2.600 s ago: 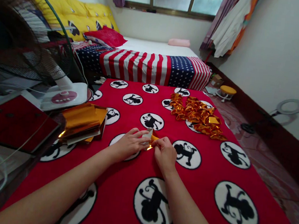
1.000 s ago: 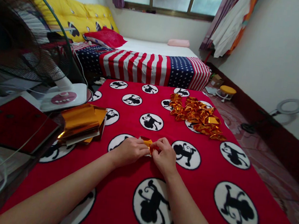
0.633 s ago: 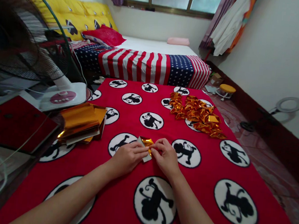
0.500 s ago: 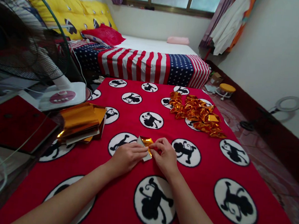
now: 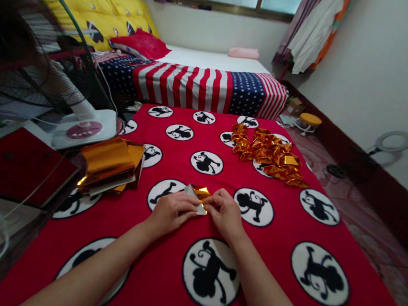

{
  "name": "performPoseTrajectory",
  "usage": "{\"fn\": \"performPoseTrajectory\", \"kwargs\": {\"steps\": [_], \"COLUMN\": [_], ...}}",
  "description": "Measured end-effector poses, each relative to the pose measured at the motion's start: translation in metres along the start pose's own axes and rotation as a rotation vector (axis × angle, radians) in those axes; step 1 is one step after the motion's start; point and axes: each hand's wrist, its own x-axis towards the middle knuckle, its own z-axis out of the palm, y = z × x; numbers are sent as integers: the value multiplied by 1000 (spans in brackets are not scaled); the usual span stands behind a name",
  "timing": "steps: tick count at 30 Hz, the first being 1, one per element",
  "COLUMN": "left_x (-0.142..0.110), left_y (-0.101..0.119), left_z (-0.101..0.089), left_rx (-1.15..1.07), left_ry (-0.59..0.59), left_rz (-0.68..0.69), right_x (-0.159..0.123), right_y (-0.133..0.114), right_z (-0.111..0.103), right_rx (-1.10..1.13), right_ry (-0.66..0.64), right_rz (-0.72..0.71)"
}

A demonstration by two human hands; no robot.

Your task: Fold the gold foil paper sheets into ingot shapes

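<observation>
Between my hands, a partly folded sheet of gold foil paper [image 5: 200,192] lies on the red cloth [image 5: 163,274]; its white back shows on the left and lower sides. My left hand [image 5: 173,211] is closed on the paper's left part, fingers pressed together on it. With thumb and fingertips my right hand [image 5: 224,211] pinches its right edge. To the left is a stack of flat gold foil sheets [image 5: 107,160]. At the back right, several folded gold foil pieces [image 5: 267,152] sit in rows.
At the left edge a fan [image 5: 87,125] stands beside a dark red box [image 5: 22,164] with a pale cable. Beyond the cloth is a bed [image 5: 196,87] with a striped and starred cover. A yellow-topped stool [image 5: 310,120] and a ring light [image 5: 394,142] are on the right.
My left hand has shifted slightly left and its fingers have moved on the paper, uncovering a bit more of its lower edge. My right hand stays at the right edge.
</observation>
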Motion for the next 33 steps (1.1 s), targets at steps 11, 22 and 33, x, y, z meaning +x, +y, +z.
{"fn": "performPoseTrajectory", "kwargs": {"steps": [11, 22, 33], "left_x": [6, 7, 10], "left_y": [2, 7, 14], "left_z": [-1, 1, 7], "left_rx": [-38, -24, 50], "left_ry": [27, 34, 78], "left_rz": [-101, -155, -186], "right_x": [-5, -8, -8], "right_y": [0, -3, -3], "right_z": [-3, -12, -8], "right_rx": [81, 98, 72], "right_ry": [-66, -140, -119], "right_rz": [-13, -30, -18]}}
